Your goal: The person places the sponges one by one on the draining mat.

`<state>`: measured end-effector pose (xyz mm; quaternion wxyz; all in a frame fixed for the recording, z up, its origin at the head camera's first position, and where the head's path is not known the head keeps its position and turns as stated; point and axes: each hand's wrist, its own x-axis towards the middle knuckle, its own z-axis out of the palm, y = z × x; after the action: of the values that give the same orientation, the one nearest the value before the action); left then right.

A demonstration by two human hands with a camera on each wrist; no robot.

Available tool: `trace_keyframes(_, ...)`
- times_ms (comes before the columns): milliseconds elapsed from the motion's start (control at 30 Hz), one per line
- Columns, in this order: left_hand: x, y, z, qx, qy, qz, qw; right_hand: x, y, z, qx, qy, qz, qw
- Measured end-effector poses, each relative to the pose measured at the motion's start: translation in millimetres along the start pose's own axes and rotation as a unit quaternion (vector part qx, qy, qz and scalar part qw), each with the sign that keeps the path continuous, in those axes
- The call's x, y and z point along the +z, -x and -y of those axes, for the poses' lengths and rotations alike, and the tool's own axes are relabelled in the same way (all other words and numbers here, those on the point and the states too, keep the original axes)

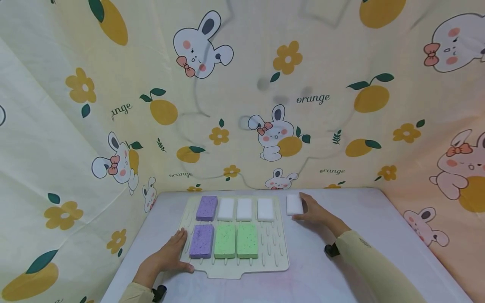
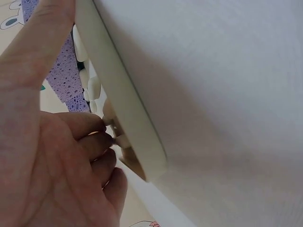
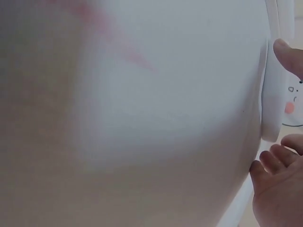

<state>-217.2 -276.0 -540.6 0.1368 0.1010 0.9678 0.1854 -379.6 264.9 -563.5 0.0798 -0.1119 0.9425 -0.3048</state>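
A cream ridged tray (image 1: 275,248) lies on the white table (image 1: 341,269). Its back row holds a purple sponge (image 1: 206,208) and three white sponges (image 1: 244,209). The front row holds a purple sponge (image 1: 201,240) and two green sponges (image 1: 236,240). My left hand (image 1: 181,251) holds the tray's front left corner, thumb along the front edge. In the left wrist view its fingers (image 2: 94,137) curl against the tray rim (image 2: 123,94). Just right of the tray, my right hand (image 1: 305,208) grips a loose white sponge (image 1: 293,204) that lies on the table. In the right wrist view, thumb and fingers (image 3: 279,161) bracket that sponge (image 3: 269,94).
A cloth printed with rabbits and oranges (image 1: 265,105) walls in the table on the left, back and right. The tray's front right quarter (image 1: 273,235) shows bare ridges. Bare table lies to the right of the tray and in front of it.
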Motion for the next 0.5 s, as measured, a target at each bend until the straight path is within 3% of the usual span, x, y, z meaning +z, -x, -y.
trace_keyframes(500,2.0,-3.2,2.3,-0.004,-0.004,0.001,1.0,3.4,-3.7,0.8,0.028,0.0,0.006,1.0)
